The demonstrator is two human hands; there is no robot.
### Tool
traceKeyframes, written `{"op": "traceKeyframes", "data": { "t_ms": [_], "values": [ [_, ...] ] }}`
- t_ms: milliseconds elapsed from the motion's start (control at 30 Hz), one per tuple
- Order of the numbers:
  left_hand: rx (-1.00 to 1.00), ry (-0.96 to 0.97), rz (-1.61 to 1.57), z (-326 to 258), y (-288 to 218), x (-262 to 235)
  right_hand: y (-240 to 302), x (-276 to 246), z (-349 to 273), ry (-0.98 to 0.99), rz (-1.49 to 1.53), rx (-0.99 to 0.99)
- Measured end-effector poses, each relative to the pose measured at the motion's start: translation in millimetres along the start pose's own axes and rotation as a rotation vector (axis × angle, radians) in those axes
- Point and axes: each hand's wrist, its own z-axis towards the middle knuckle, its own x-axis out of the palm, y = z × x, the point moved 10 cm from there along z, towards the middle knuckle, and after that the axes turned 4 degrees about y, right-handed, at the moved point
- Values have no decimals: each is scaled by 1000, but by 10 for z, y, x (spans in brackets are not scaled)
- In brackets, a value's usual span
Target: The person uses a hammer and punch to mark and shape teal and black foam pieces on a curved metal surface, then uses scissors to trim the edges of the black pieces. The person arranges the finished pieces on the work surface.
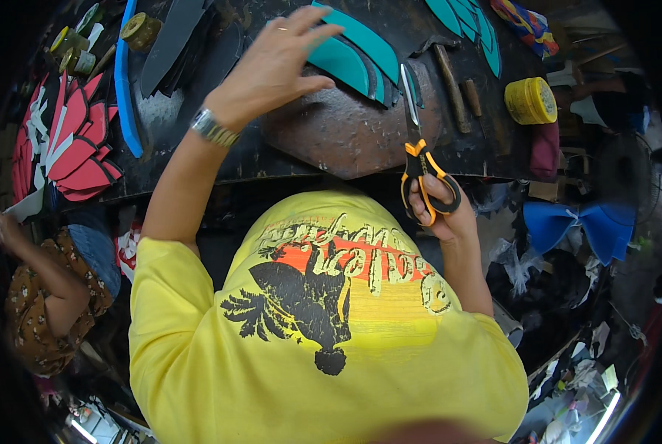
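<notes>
My right hand [446,211] grips a pair of scissors [418,152] with orange and black handles, its blades pointing away from me over the table. My left hand [275,70] is raised over the table with its fingers spread and nothing in it. Just beyond its fingertips lie teal curved cut pieces [357,55] with dark undersides, partly overlapping. They rest at the far side of a worn brown slab [338,133]. Whether my left fingertips touch the teal pieces I cannot tell.
Right of the scissors lie a hammer [449,85] and a yellow tub [531,101]. More teal pieces [473,26] are at the back right. At left are black pieces [172,48], a blue strip [126,89], small jars [140,31] and stacked red pieces [79,148], beside another person's arm [42,259].
</notes>
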Motion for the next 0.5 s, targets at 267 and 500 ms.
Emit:
{"op": "traceKeyframes", "data": {
  "t_ms": [267,500],
  "values": [
    [9,306,-233,181,78,591,-149,-33,98,15,138,66],
    [8,365,-515,310,262,571,-285,35,162,22,186,111]
  ]
}}
